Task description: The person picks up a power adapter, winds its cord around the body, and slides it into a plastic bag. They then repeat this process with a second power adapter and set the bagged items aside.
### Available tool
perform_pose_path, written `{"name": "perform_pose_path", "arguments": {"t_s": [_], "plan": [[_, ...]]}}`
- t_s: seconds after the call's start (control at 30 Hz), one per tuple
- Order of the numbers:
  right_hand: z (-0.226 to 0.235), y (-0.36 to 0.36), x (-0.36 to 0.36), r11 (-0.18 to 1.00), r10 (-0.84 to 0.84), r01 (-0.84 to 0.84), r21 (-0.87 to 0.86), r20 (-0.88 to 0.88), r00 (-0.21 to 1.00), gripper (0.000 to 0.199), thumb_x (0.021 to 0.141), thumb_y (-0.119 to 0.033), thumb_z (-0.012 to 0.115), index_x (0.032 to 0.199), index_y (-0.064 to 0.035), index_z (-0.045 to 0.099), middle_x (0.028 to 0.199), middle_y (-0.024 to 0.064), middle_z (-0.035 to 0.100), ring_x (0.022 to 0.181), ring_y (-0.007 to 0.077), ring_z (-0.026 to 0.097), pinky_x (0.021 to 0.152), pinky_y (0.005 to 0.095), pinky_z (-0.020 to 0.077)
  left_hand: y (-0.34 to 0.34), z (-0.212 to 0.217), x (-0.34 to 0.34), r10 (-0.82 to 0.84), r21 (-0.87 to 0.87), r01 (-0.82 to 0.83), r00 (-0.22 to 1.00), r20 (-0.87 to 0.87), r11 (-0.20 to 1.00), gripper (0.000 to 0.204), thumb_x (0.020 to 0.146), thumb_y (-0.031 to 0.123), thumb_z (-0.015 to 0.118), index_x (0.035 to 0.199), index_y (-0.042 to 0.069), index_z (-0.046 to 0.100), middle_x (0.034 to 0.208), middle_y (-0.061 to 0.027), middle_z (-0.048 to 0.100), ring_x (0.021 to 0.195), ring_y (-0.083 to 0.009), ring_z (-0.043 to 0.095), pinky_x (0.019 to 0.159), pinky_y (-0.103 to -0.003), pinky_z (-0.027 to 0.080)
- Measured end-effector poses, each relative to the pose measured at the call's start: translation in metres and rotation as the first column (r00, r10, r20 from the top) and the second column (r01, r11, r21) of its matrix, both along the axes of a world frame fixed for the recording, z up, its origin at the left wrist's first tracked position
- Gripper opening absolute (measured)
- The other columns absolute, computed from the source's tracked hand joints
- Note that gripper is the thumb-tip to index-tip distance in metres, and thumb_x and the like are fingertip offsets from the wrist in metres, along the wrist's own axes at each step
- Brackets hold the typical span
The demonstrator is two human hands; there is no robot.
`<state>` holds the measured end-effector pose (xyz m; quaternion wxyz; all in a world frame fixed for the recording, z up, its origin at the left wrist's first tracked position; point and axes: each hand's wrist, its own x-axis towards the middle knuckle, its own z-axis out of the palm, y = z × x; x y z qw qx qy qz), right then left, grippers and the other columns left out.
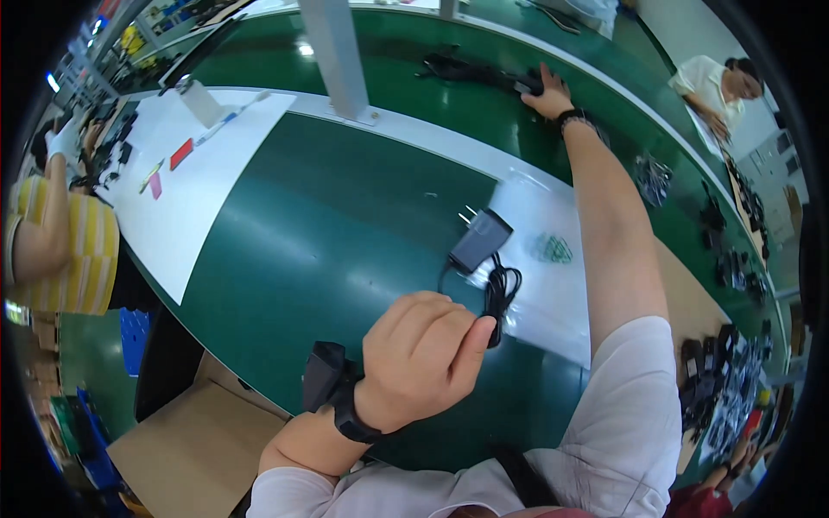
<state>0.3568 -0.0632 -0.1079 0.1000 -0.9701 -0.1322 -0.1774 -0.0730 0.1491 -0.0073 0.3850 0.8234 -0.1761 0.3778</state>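
My left hand (419, 354) is closed at the near middle of the green table, its thumb and fingers pinching the bundled black cord (501, 289) of a power adapter. The adapter's body (482, 242) hangs just beyond the fist, its metal prongs pointing up and left. Far to the right, my right arm stretches over the table's edge to a green belt. There my right hand (550, 97) has its thumb and fingers around the end of a black adapter-like block (528, 84). More black cords and parts (462, 69) lie to the left of that block.
Clear plastic bags (544, 298) lie on the table's right, with a small green-printed packet (554, 249). A white sheet (203, 203) covers the left part. A grey post (335, 56) rises at the far edge. An open cardboard box (194, 440) stands lower left. Co-workers sit on both sides.
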Motion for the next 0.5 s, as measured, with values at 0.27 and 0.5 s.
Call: {"name": "perform_pose_path", "arguments": {"t_s": [0.27, 0.5], "plan": [[0.099, -0.020, -0.072, 0.919, 0.293, -0.281, 0.277, -0.002, 0.956, 0.041, 0.065, -0.022, 0.070, 0.101, -0.0059, 0.060, 0.095, 0.0139, 0.063, 0.088, 0.0270, 0.060, 0.080, 0.0332, 0.0461, 0.006, -0.008, -0.002, 0.057, 0.013, -0.057, 0.997, 0.042, 0.998, 0.014, 0.069, 0.000, 0.068, 0.072, 0.002, 0.055, 0.065, -0.0093, 0.056, 0.057, -0.0258, 0.054, 0.050, -0.032, 0.043], [0.237, -0.072, -0.170, 0.883, 0.025, -0.153, 0.444, 0.282, 0.959, 0.031, 0.069, -0.014, 0.068, 0.092, 0.0034, 0.055, 0.081, 0.0077, 0.059, 0.075, 0.0149, 0.055, 0.068, 0.0270, 0.0451, -0.008, -0.016, 0.005, 0.037, -0.034, -0.035, 0.998, 0.051, 0.999, 0.014, 0.073, 0.007, 0.065, 0.066, 0.004, 0.053, 0.060, -0.0103, 0.051, 0.055, -0.0279, 0.050, 0.049, -0.036, 0.041]]}}
